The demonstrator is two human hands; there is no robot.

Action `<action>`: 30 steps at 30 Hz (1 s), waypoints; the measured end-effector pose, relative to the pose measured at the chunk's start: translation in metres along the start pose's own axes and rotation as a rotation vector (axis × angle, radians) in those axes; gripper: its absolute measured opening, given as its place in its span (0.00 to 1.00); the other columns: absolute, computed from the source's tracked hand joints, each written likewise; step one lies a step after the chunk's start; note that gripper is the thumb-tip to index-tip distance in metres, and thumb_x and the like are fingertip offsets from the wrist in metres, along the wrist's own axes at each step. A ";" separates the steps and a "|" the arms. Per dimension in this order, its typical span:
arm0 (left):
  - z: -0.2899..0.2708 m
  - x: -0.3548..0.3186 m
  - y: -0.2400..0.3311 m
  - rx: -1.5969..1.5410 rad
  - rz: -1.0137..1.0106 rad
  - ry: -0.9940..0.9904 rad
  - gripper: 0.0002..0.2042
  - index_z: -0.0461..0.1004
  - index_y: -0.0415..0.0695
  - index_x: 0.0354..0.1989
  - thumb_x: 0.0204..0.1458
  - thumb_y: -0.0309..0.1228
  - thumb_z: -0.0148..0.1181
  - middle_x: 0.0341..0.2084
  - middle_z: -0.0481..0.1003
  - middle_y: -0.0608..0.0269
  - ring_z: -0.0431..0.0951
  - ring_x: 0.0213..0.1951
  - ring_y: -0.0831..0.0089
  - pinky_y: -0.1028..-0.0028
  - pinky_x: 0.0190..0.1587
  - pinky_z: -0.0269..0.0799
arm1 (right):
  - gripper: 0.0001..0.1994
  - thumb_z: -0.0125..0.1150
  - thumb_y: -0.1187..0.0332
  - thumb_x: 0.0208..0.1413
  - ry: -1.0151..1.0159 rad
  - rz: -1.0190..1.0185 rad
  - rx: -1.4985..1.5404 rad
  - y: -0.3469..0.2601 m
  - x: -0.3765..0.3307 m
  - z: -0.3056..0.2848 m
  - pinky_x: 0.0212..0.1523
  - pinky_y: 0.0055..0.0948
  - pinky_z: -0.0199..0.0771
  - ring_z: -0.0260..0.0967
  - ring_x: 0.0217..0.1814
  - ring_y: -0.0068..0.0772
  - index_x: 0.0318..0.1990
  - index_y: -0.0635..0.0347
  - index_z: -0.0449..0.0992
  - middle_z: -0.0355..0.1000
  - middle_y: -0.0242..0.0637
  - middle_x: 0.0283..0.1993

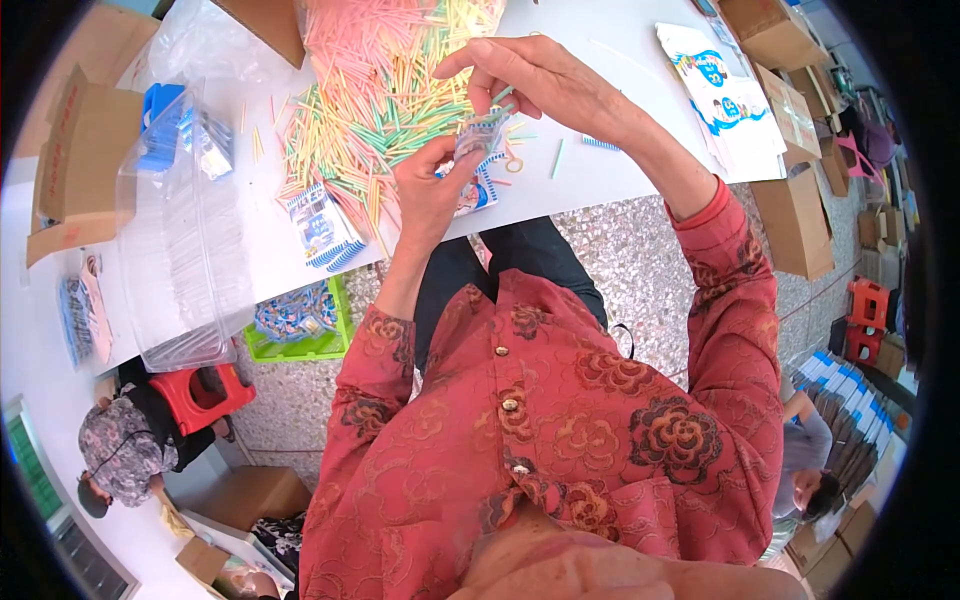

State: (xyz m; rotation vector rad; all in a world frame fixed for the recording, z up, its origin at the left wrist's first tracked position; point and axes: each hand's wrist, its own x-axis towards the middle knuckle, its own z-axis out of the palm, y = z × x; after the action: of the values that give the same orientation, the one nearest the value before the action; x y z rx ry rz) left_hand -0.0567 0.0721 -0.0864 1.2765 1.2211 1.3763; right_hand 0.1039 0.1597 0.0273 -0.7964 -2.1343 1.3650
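My left hand (428, 190) is closed on a small blue-and-white plastic packet (484, 135), held upright over the table's near edge. At the packet's top, my right hand (540, 82) is closed on thin green sticks (503, 97), whose lower ends meet the packet's mouth. Whether their ends are inside it I cannot tell. Just beyond both hands spreads a big heap of pink, yellow and green sticks (365, 125). Beneath my left hand lie more printed packets (478, 194), and another stack of packets (322, 225) rests to its left. A pair of scissors shows a handle loop (514, 162).
A clear plastic tray (180, 230) and a cardboard box (95, 165) occupy the left side. A green crate (342, 318) of packets sits below the table edge. White printed bags (725, 100) lie at the right. Other people are in the background by a red stool (205, 398) and stacked cartons.
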 end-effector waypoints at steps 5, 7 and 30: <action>0.002 0.001 -0.002 0.084 0.091 0.001 0.07 0.77 0.35 0.33 0.45 0.23 0.63 0.25 0.77 0.64 0.74 0.28 0.82 0.81 0.34 0.69 | 0.24 0.36 0.51 0.64 -0.010 -0.087 -0.212 0.009 0.003 0.003 0.36 0.24 0.64 0.62 0.33 0.22 0.47 0.60 0.74 0.65 0.29 0.29; 0.002 0.001 -0.001 0.104 0.100 -0.005 0.07 0.77 0.35 0.33 0.45 0.23 0.63 0.26 0.78 0.64 0.74 0.28 0.82 0.81 0.34 0.69 | 0.24 0.36 0.51 0.64 -0.002 -0.054 -0.246 0.009 0.001 0.004 0.40 0.27 0.64 0.63 0.35 0.26 0.47 0.61 0.74 0.66 0.31 0.30; -0.003 -0.005 -0.004 -0.235 -0.025 0.039 0.09 0.74 0.34 0.40 0.49 0.18 0.59 0.30 0.76 0.66 0.73 0.30 0.85 0.84 0.32 0.68 | 0.16 0.52 0.66 0.56 0.037 0.123 -0.456 0.067 -0.038 -0.013 0.48 0.27 0.66 0.65 0.48 0.29 0.52 0.59 0.68 0.68 0.35 0.46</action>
State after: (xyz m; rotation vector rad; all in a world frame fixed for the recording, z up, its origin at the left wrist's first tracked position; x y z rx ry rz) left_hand -0.0597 0.0674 -0.0906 1.0722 1.0614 1.4846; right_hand 0.1541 0.1635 -0.0329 -1.1309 -2.4357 0.9133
